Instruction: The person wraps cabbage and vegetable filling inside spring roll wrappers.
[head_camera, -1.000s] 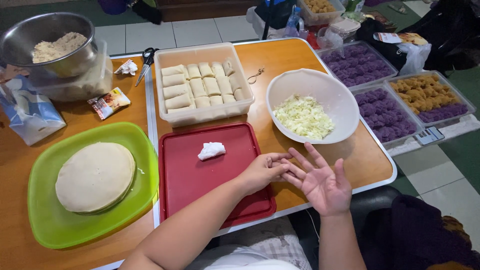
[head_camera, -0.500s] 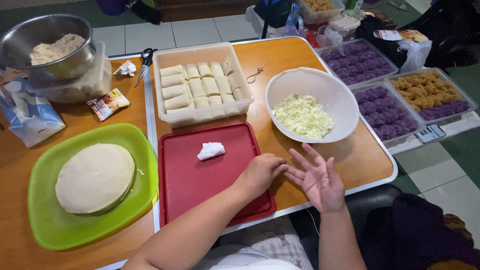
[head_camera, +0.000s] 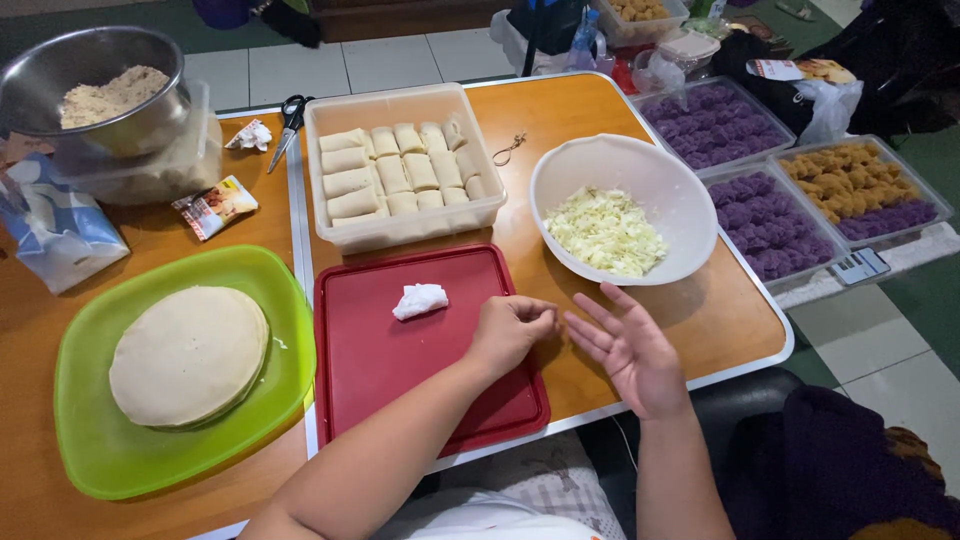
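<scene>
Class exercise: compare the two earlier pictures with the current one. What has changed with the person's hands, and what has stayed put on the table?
The left hand stays curled at the red tray's right edge, and the right hand stays open, palm up, beside it; neither grips anything. Any shift is slight. The white lump and bowl of shredded cabbage stay put.

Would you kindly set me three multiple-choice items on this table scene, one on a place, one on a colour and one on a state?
1. Where does the small white wad lie?
A. on the red tray
B. in the white bowl
C. on the green plate

2. What colour is the plate under the stack of round wrappers?
A. red
B. green
C. blue

3. How is the right hand?
A. closed in a fist
B. open, palm up
C. gripping the scissors

Key: 1 A, the wad sits on the red tray. 2 B, its rim is bright green. 3 B, its fingers are spread and hold nothing.
</scene>
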